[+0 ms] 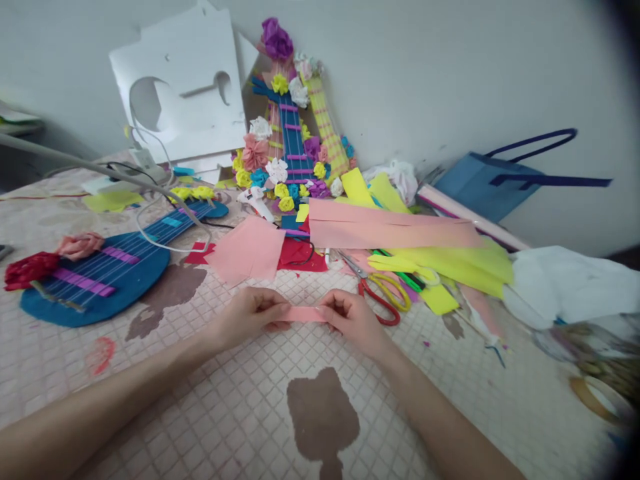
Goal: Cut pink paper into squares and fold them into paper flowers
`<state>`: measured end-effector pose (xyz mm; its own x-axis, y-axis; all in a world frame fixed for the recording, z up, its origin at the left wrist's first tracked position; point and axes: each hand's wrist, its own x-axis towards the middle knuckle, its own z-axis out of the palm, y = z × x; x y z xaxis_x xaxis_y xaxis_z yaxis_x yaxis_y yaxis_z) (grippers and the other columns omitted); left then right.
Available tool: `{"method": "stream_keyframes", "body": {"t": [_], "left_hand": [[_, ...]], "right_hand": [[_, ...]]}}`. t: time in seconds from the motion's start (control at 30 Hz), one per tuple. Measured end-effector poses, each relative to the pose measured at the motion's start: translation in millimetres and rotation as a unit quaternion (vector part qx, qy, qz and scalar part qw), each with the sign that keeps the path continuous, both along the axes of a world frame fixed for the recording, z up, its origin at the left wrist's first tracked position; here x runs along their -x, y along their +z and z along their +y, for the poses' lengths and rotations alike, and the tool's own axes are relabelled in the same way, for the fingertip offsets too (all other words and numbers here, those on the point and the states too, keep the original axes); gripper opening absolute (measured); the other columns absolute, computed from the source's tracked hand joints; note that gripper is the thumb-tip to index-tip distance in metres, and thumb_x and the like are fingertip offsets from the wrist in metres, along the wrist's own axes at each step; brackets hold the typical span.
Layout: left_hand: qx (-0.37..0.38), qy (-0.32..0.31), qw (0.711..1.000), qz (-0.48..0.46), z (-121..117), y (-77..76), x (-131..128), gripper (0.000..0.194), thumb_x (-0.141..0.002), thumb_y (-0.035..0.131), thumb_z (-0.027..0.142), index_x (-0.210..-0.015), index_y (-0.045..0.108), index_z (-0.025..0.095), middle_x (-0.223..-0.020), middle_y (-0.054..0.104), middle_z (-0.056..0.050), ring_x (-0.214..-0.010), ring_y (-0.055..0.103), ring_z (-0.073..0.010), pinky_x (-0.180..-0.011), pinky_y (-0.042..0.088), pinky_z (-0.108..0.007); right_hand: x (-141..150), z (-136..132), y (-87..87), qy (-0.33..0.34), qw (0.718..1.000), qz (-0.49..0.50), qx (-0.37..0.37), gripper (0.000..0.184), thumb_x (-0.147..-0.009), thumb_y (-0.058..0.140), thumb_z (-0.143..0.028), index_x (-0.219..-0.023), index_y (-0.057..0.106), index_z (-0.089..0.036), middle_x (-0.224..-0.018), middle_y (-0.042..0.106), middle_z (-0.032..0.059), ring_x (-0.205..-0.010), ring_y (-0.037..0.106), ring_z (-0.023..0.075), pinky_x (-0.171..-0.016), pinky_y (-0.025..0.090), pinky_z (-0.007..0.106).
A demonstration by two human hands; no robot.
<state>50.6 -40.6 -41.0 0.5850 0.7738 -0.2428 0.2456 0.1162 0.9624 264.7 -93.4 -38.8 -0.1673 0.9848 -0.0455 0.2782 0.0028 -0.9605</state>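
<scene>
Pink strip: the short, narrow, pale-pink paper strip spans the two hands, at the clock's centre; whether it touches the table is hard to tell.
Left hand: at 9 o'clock, the left hand pinches one end between thumb and curled fingers.
Right hand: at 3 o'clock, the right hand pinches the other end likewise.
Tear risk: thin paper could rip or overstretch if the hands pulled apart too hard; a loose pinch could let an end slip or crease.
Scissors: metal scissors with red and yellow loop handles lie near the right hand, towards 2 o'clock; a sideways sweep could knock them.
Pink sheet: a flat, pale-pink, many-sided paper sheet lies near the left hand, at 11 o'clock; a forward push could rumple it.
Blue guitar: a flat blue guitar-shaped craft piece with purple bars bounds the 10 o'clock side.
Tablecloth: the pale, diamond-patterned tablecloth offers most room towards 6 o'clock, between the forearms; its near edge is out of view.
</scene>
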Motion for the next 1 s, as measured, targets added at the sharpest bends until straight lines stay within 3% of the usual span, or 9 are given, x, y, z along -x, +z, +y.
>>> {"method": "stream_keyframes", "body": {"t": [0.1, 0.17, 0.27, 0.33, 0.43, 0.57, 0.73, 0.83, 1.0], "left_hand": [[-0.007, -0.007, 1.0, 0.022, 5.0, 0.9, 2.5, 0.029, -0.076, 0.065, 0.042, -0.077, 0.066, 0.012, -0.065, 0.07, -0.004, -0.059, 0.065, -0.0136, -0.056, 0.052, -0.021], [0.003, 0.006, 1.0, 0.027, 9.3, 5.1, 2.9, 0.032, -0.074, 0.067, 0.044, -0.077, 0.065, 0.012, -0.067, 0.071, -0.006, -0.061, 0.066, -0.0147, -0.057, 0.053, -0.022], [0.031, 0.038, 0.999, 0.016, 15.8, 14.1, -4.2, 0.037, -0.071, 0.069, 0.047, -0.079, 0.066, 0.011, -0.075, 0.073, -0.009, -0.068, 0.069, -0.0171, -0.062, 0.055, -0.025], [0.044, 0.046, 0.998, -0.004, 19.9, 19.2, -16.1, 0.038, -0.069, 0.072, 0.047, -0.079, 0.066, 0.011, -0.077, 0.073, -0.01, -0.069, 0.069, -0.0178, -0.064, 0.056, -0.026], [0.064, 0.048, 0.996, -0.04, 26.3, 23.6, -44.0, 0.037, -0.067, 0.075, 0.043, -0.078, 0.065, 0.009, -0.077, 0.073, -0.012, -0.067, 0.069, -0.0174, -0.061, 0.055, -0.025], [0.093, 0.055, 0.99, -0.092, 37.9, 24.1, -89.2, 0.031, -0.066, 0.077, 0.035, -0.076, 0.064, 0.008, -0.076, 0.072, -0.012, -0.064, 0.068, -0.0171, -0.058, 0.055, -0.024], [0.092, 0.063, 0.985, -0.134, 55.9, 15.1, -136.9, 0.02, -0.075, 0.07, 0.029, -0.075, 0.064, 0.009, -0.076, 0.071, -0.009, -0.073, 0.068, -0.0166, -0.07, 0.056, -0.027], [0.103, 0.067, 0.98, -0.155, 63.1, 6.6, -151.8, 0.014, -0.076, 0.068, 0.023, -0.077, 0.065, 0.01, -0.081, 0.07, -0.007, -0.074, 0.068, -0.0154, -0.078, 0.055, -0.03], [0.115, 0.08, 0.977, -0.162, 69.1, -4.1, -156.8, 0.011, -0.076, 0.068, 0.02, -0.074, 0.063, 0.011, -0.079, 0.068, -0.006, -0.069, 0.066, -0.0141, -0.076, 0.056, -0.031]], "right_hand": [[-15.2, 2.5, 4.9, -0.017, 0.998, -0.041, -0.036, 0.018, -0.083, 0.054, -0.034, -0.076, 0.057, -0.017, -0.063, 0.055, -0.0032, -0.051, 0.05, 0.0084, -0.049, 0.04, 0.021], [-34.4, 4.2, 8.5, -0.067, 0.987, -0.112, -0.091, 0.017, -0.083, 0.052, -0.032, -0.075, 0.056, -0.018, -0.065, 0.059, -0.0014, -0.055, 0.053, 0.0107, -0.054, 0.043, 0.023], [-69.8, 5.2, 9.6, -0.147, 0.935, -0.288, -0.146, 0.012, -0.079, 0.057, -0.032, -0.079, 0.056, -0.019, -0.074, 0.061, 0.0019, -0.068, 0.057, 0.0162, -0.063, 0.044, 0.028], [-89.5, 5.1, 6.3, -0.169, 0.892, -0.394, -0.143, 0.023, -0.072, 0.065, -0.034, -0.087, 0.054, -0.019, -0.091, 0.061, 0.007, -0.084, 0.058, 0.0221, -0.07, 0.044, 0.032], [-105.4, 5.5, -1.4, -0.171, 0.867, -0.453, -0.114, 0.03, -0.072, 0.065, -0.033, -0.094, 0.051, -0.018, -0.099, 0.058, 0.0113, -0.09, 0.058, 0.0255, -0.074, 0.044, 0.034], [-110.5, 7.5, -7.6, -0.167, 0.871, -0.452, -0.093, 0.034, -0.073, 0.065, -0.034, -0.098, 0.048, -0.018, -0.103, 0.06, 0.0128, -0.094, 0.059, 0.0261, -0.075, 0.045, 0.033], [-114.7, 10.1, -8.3, -0.151, 0.888, -0.43, -0.067, 0.039, -0.075, 0.065, -0.034, -0.105, 0.046, -0.019, -0.11, 0.062, 0.013, -0.099, 0.06, 0.0268, -0.075, 0.044, 0.032], [-115.7, 11.0, -8.0, -0.159, 0.894, -0.414, -0.064, 0.035, -0.076, 0.064, -0.032, -0.103, 0.045, -0.02, -0.108, 0.064, 0.0103, -0.097, 0.062, 0.0256, -0.073, 0.045, 0.03], [-113.5, 11.0, -7.8, -0.178, 0.884, -0.427, -0.068, 0.035, -0.074, 0.066, -0.031, -0.1, 0.046, -0.02, -0.106, 0.065, 0.0092, -0.094, 0.063, 0.0249, -0.069, 0.043, 0.029]]}}
